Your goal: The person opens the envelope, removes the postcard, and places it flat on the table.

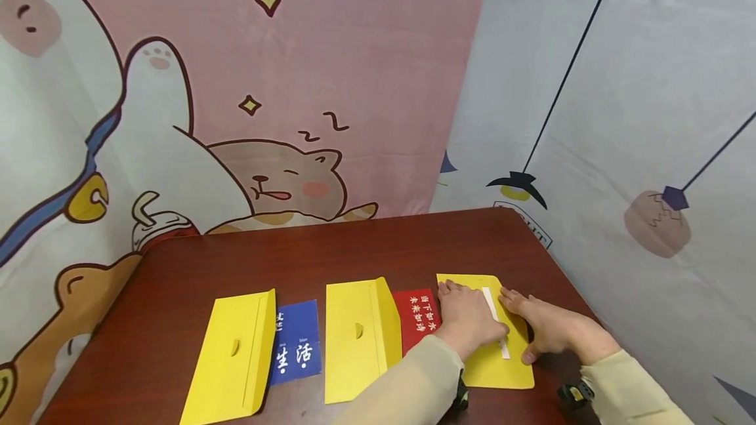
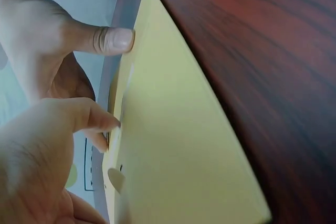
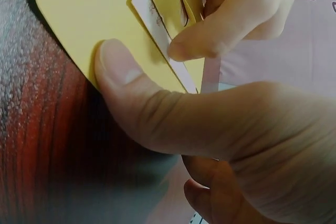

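A yellow envelope [image 1: 496,376] lies on the table at the right, a white strip [image 1: 487,299] running along its flap. My left hand [image 1: 469,317] rests over the envelope, fingers stretched to its far edge. The left thumb [image 3: 181,51] touches the strip. My right hand [image 1: 552,326] spans the flap's outer side, fingertips at the far corner and thumb [image 3: 118,64] pressed on the flap near its edge. In the left wrist view, the envelope's cut notch [image 2: 116,179] shows beside the left hand. A red card [image 1: 416,313] with white characters lies just left of this envelope, partly behind my left forearm.
Two more yellow envelopes, one in the middle [image 1: 348,326] and one at the left [image 1: 227,353], lie with their flaps partly raised. Between them is a blue card [image 1: 301,340] with white characters. The dark red-brown table [image 1: 354,241] meets printed cloth walls at the back and right.
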`<state>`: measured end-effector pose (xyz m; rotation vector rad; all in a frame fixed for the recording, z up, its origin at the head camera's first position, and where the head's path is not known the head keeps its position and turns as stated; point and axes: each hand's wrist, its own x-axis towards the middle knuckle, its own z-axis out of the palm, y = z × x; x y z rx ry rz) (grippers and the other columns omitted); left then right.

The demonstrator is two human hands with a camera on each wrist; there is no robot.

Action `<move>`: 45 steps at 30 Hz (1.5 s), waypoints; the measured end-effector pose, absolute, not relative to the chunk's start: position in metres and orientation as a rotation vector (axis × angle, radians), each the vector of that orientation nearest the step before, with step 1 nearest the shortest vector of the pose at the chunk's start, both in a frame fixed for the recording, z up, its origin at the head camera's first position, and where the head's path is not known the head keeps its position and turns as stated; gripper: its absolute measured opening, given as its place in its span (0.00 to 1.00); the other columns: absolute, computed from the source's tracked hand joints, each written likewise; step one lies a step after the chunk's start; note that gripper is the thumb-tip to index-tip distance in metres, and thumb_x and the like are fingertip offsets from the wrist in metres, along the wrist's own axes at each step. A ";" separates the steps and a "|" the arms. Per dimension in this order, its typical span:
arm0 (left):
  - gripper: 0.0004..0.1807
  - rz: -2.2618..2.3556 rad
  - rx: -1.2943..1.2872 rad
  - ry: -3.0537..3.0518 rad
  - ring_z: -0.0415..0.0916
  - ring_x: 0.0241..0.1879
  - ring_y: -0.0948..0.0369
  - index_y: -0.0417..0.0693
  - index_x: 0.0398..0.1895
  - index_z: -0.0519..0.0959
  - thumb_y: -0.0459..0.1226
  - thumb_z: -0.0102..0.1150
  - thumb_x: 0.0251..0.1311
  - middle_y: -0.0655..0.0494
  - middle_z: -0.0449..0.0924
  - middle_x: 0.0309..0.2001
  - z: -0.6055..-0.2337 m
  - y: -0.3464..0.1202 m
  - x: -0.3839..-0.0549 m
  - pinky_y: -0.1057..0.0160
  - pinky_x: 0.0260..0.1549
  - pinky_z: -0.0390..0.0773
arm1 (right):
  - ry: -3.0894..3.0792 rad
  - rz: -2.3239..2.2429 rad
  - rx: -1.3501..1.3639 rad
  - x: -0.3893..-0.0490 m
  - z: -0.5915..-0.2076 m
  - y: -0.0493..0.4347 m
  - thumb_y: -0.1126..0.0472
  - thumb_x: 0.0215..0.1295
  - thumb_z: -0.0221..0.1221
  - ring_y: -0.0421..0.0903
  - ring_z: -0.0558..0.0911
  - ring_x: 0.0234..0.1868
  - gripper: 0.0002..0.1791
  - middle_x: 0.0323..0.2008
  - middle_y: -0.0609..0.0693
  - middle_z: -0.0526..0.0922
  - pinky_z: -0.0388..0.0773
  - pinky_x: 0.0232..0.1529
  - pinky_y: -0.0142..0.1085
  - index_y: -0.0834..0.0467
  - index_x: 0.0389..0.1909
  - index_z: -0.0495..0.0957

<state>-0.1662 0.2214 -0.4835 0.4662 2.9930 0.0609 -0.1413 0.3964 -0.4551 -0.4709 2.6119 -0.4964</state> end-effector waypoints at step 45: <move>0.41 0.100 0.371 2.985 0.68 0.73 0.47 0.62 0.63 0.85 0.70 0.68 0.47 0.56 0.79 0.67 -0.483 0.236 -0.167 0.45 0.74 0.61 | 2.777 -0.410 -0.456 -0.138 -0.467 0.387 0.39 0.50 0.80 0.85 0.63 0.68 0.59 0.74 0.77 0.63 0.65 0.65 0.72 0.74 0.72 0.68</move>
